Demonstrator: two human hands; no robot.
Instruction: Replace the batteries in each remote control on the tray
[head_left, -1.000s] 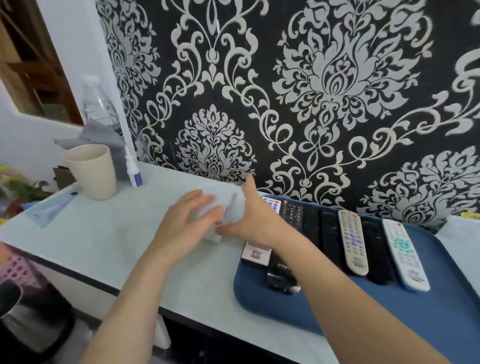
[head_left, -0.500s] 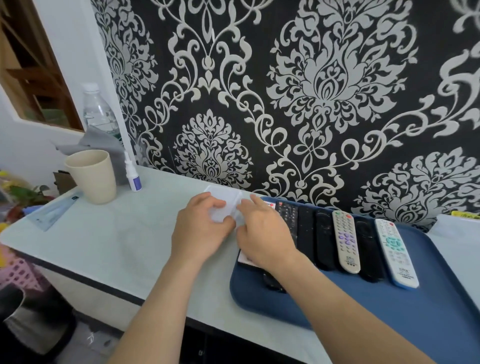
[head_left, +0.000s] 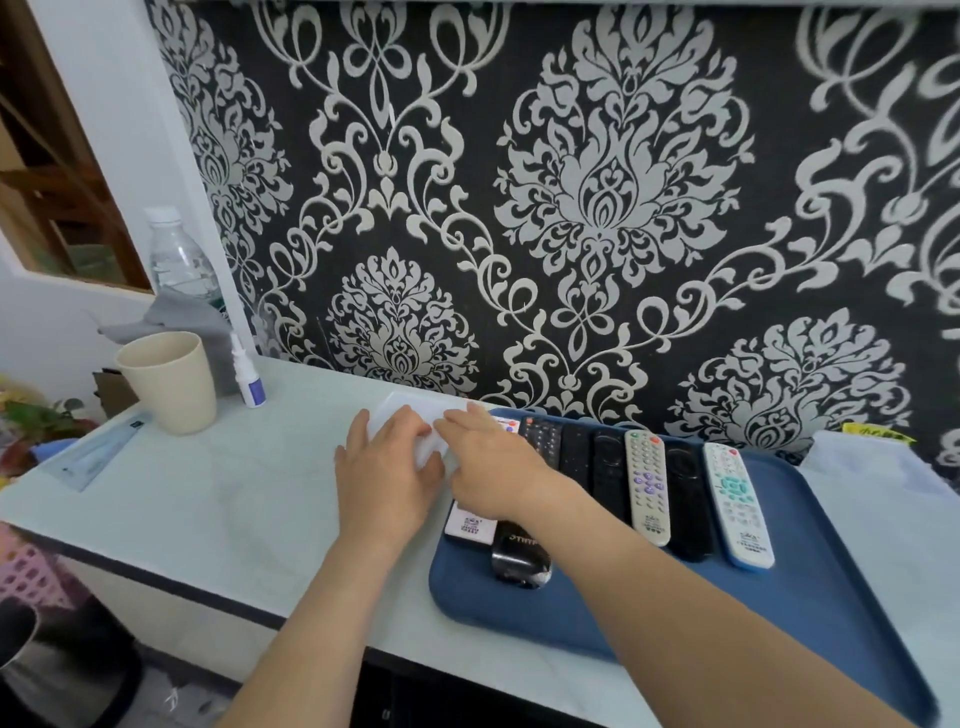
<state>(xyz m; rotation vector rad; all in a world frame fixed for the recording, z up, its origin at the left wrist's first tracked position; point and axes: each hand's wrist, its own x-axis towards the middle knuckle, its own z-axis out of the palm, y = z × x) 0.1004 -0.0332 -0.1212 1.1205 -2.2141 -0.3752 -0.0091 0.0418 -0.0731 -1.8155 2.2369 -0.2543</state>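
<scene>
A blue tray (head_left: 810, 618) lies on the pale table and holds several remotes side by side: white ones (head_left: 736, 503), a cream one (head_left: 645, 483) and black ones (head_left: 687, 499). Just left of the tray's far corner sits a translucent white plastic box (head_left: 415, 410). My left hand (head_left: 387, 470) and my right hand (head_left: 488, 465) rest on that box, fingers curled on its near edge. The hands hide most of the box and the leftmost white remote (head_left: 470, 527). No batteries can be seen.
At the table's left end stand a beige cup (head_left: 169, 382), a small spray bottle (head_left: 247, 376), a water bottle (head_left: 179, 260) and a clear ruler (head_left: 98, 452). A pale cloth (head_left: 872, 462) lies right of the tray. The patterned wall rises directly behind.
Both hands have lowered the white box from a raised, tilted hold down onto the table by the tray's corner. The fingers have closed in over it.
</scene>
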